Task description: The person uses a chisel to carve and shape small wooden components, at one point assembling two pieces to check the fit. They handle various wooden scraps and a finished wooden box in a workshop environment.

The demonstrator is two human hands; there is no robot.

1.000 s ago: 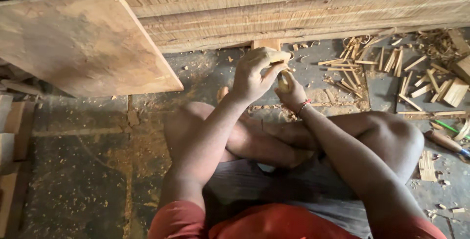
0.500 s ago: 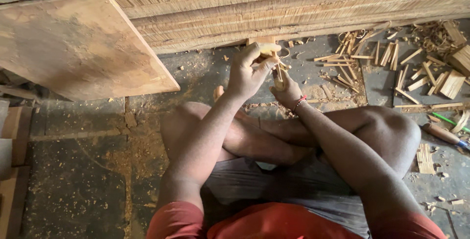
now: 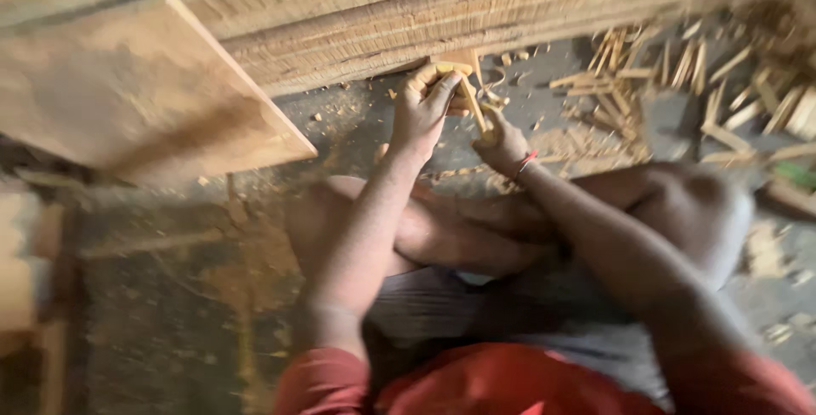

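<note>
The left hand (image 3: 422, 107) closes its grip around a thin pale wooden stick (image 3: 470, 101), just above the crossed legs; the right hand (image 3: 501, 141) clasps the stick's lower end. No container shows. Short cut wooden sticks (image 3: 680, 84) lie heaped on the floor (image 3: 170, 313) at right, blurred. A flat wooden board (image 3: 136, 101) leans at left, its edge cut off.

The person wears a red short-sleeved shirt (image 3: 501, 385) and grey shorts (image 3: 510, 304), leaving forearms and legs bare. A thin red band (image 3: 527, 163) circles the wrist of the right hand (image 3: 503, 145); the left hand (image 3: 422, 109) is bare of any ornament.
</note>
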